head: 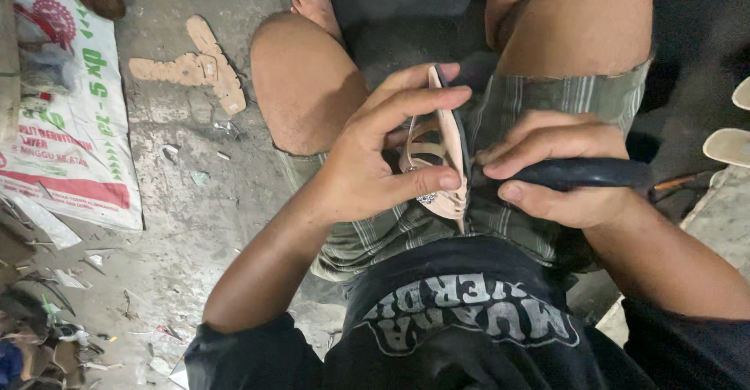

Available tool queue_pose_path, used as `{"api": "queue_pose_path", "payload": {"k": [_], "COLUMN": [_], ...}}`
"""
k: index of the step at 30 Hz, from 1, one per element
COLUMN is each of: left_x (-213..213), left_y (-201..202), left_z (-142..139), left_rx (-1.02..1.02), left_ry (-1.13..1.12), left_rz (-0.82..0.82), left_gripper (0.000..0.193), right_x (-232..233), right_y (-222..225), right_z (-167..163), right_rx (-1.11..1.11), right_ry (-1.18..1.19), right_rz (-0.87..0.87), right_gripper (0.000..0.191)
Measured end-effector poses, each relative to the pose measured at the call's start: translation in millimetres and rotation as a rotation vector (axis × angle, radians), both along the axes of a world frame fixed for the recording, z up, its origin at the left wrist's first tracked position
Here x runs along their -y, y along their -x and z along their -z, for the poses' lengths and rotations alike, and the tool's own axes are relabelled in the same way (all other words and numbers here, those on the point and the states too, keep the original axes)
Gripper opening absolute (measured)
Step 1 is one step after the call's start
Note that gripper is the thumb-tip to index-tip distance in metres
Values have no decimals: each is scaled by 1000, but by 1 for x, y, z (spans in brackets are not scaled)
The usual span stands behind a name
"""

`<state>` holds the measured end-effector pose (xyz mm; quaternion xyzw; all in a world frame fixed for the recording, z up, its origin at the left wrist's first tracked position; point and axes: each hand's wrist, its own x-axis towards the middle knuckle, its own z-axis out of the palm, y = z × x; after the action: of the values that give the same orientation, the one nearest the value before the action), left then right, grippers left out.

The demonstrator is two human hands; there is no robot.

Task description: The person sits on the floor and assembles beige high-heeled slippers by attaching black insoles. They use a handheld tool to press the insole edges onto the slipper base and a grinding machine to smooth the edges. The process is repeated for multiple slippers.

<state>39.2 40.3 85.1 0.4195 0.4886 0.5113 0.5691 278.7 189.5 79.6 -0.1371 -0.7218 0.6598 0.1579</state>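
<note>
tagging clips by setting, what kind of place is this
Probably an informal sandal-making workshop, worked on the floor. The left hand holds a pink sandal, the right hand a black tool; cut sole pieces and a printed sack lie on the bare concrete floor.

sandal (445, 152): smooth matt beige leather-like | tool (582, 173): matt black rubbery | shorts (539, 105): striped cloth | floor (187, 203): rough concrete | sack (74, 136): woven plastic
</note>
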Motion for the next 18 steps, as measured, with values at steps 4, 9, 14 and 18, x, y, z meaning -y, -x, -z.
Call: {"api": "queue_pose_path", "payload": {"k": [4, 9, 14, 18], "left_x": [2, 2, 1, 1], "left_y": [-10, -10, -18, -20], "left_z": [7, 0, -1, 3], "left_rx": [24, 22, 59, 134], "left_ry": [-62, -20, -27, -3], "left_rz": [-10, -5, -42, -78], "left_gripper": [58, 51, 45, 35], "right_x": [6, 0, 7, 8], "right_y": [0, 8, 10, 8], "right_z": [-7, -17, -15, -11], "right_rx": [-12, -87, -163, -137], "right_ry": [-59, -99, -199, -190], "right_rz": [-28, -66, 48, 42], "right_gripper": [17, 15, 14, 15]}}
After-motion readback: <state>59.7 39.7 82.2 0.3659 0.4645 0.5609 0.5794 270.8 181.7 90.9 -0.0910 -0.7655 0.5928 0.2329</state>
